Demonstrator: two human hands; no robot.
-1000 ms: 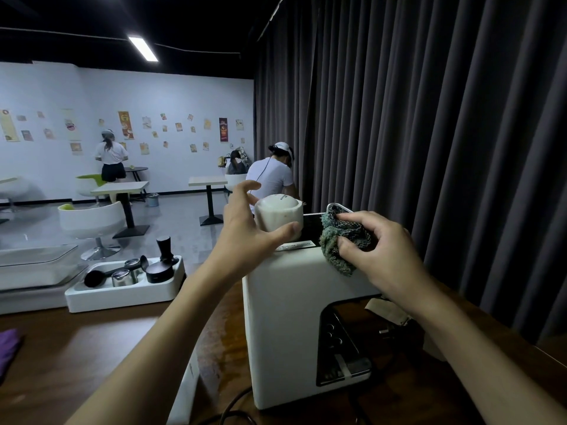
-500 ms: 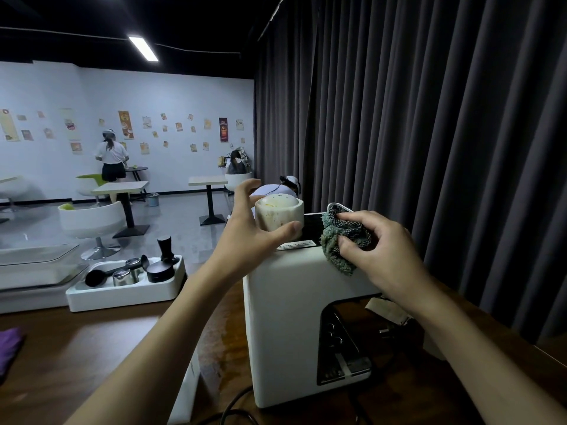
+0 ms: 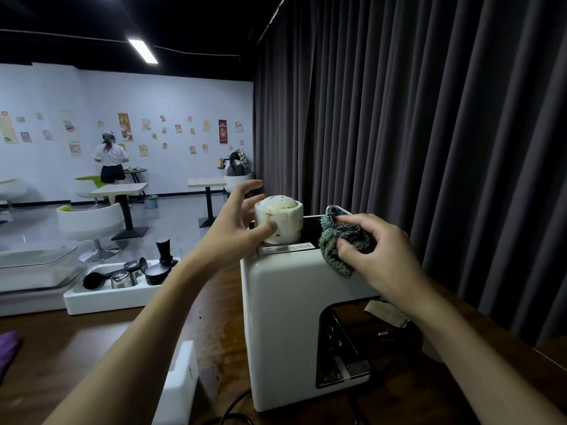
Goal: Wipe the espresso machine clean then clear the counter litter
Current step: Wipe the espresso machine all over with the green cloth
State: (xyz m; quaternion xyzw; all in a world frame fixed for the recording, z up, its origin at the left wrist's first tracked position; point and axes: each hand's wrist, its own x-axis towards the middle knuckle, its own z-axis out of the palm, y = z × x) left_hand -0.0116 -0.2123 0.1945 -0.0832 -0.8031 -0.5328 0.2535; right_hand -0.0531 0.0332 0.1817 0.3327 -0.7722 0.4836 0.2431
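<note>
A white espresso machine (image 3: 285,326) stands on the dark wooden counter (image 3: 92,357), its black control panel facing right. On its top sits a white cup (image 3: 283,220) with brown stains. My left hand (image 3: 236,228) grips that cup, thumb on its near side and fingers behind it. My right hand (image 3: 374,250) holds a crumpled grey-green cloth (image 3: 334,250) pressed against the machine's top right edge.
A white tray (image 3: 101,297) with a black tamper, a scoop and small metal cups lies on the counter to the left. A glass-topped case (image 3: 33,271) is beyond it. A dark curtain (image 3: 429,148) hangs right behind the machine. A purple cloth (image 3: 7,351) lies at far left.
My left hand has tilted the cup so its stained inside shows more. The person behind the machine has dropped out of view. My right hand and cloth stay put.
</note>
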